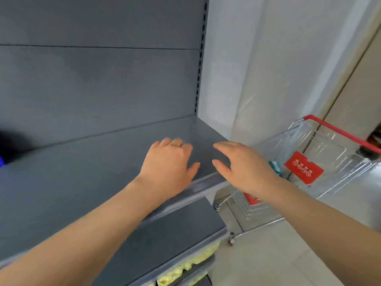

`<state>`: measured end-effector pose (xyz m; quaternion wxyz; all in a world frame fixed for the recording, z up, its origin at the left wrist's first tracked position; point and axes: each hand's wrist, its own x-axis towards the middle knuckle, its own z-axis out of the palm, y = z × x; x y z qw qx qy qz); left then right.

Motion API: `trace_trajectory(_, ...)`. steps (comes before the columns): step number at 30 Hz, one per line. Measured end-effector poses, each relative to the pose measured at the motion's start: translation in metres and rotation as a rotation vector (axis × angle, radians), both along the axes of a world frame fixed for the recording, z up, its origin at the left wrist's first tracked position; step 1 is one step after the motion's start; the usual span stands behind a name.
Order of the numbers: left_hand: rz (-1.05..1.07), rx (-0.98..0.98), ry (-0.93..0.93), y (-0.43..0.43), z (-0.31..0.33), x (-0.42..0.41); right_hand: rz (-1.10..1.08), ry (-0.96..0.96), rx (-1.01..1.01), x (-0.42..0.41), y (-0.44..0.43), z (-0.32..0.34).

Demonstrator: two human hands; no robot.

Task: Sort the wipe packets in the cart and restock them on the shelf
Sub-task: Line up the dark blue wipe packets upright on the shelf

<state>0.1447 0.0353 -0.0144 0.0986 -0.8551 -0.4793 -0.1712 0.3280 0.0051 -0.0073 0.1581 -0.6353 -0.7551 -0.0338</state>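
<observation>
Your left hand (167, 162) and right hand (244, 165) hang loose and hold nothing over the grey shelf (82, 182), and one teal packet (275, 168) peeks out in the one cart (329, 141) beside it.

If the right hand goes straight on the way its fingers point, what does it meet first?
Probably the back panel. The right hand points forward and left over the shelf, and nothing shows in that line before the panel. Depth is unclear, so it might graze the left hand.
</observation>
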Motion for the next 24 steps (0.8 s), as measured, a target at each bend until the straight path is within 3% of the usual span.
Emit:
trace_trajectory(4,-0.102,-0.046,-0.061,-0.004,-0.011,0.115,-0.089,-0.017,-0.042,0.109,-0.012,-0.006)
trace_trajectory(10,-0.201,-0.109,-0.012,0.015,-0.035,0.264,-0.256,-0.061,-0.109,0.258,-0.003,-0.031)
trace_trajectory(24,-0.232,-0.276,0.16,0.187,-0.115,0.551,-0.457,-0.067,-0.329,0.526,0.146,-0.108)
